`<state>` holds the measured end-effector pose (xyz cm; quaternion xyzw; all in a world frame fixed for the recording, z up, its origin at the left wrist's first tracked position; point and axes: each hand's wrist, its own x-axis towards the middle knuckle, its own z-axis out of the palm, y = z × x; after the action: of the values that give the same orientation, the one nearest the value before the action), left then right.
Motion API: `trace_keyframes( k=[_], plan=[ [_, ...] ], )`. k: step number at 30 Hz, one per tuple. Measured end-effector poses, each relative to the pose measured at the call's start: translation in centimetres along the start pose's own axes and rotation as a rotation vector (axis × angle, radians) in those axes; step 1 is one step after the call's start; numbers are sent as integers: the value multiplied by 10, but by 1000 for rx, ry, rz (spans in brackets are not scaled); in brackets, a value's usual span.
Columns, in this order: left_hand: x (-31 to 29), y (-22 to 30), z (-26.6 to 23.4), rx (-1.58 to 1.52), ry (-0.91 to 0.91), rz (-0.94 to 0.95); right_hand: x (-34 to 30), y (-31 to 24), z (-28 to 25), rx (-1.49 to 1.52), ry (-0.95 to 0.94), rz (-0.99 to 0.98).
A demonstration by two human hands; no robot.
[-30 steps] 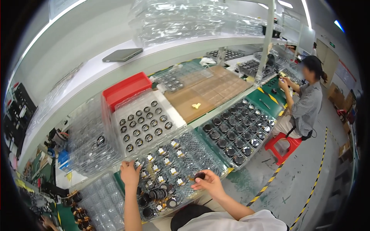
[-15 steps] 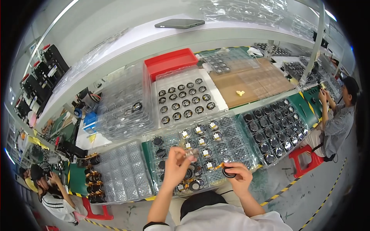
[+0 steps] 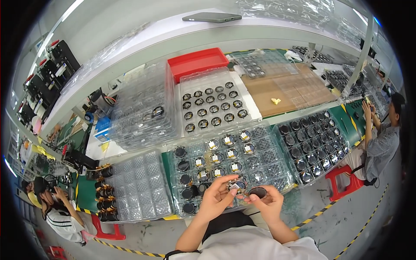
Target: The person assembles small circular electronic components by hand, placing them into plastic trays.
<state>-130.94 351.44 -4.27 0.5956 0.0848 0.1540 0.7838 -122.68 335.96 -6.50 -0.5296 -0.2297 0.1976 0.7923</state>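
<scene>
My left hand [image 3: 213, 203] pinches a round watch-like module [image 3: 236, 186] with a metallic rim and a pale label on its face. Close beside it, my right hand [image 3: 271, 204] grips a dark round disc [image 3: 258, 192] between thumb and fingers. Both parts are nearly touching above the near edge of a clear plastic tray [image 3: 274, 170]. White-labelled round modules [image 3: 228, 139] sit in its middle pockets, and black round discs [image 3: 183, 165] line its left side. What lies directly under my hands is hidden.
To the left, another clear tray [image 3: 141, 190] has black parts with orange flex cables [image 3: 105, 192] along its side. A tray of dark discs [image 3: 312, 143] is at right. Beyond stand stacked trays [image 3: 141, 125], a red bin [image 3: 197, 63] and a shelf [image 3: 143, 50]. Co-workers sit at both sides.
My left hand has moved right and toward me, now beside my right hand, with the labelled module in its fingers. The disc in my right hand is turned, its dark face showing.
</scene>
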Motion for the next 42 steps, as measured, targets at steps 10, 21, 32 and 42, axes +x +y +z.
trace_keyframes(
  k=[10, 21, 32, 42],
  plan=[
    [3, -11, 4, 102, 49, 28, 0, -1, 0, 64, 31, 88],
    [5, -19, 2, 122, 72, 71, 0, -3, 0, 22, 46, 125],
    [5, -18, 4, 34, 91, 82, 1, -3, -2, 29, 48, 142],
    [6, -17, 5, -38, 73, 49, 3, -5, -3, 0, 43, 156]
  ],
)
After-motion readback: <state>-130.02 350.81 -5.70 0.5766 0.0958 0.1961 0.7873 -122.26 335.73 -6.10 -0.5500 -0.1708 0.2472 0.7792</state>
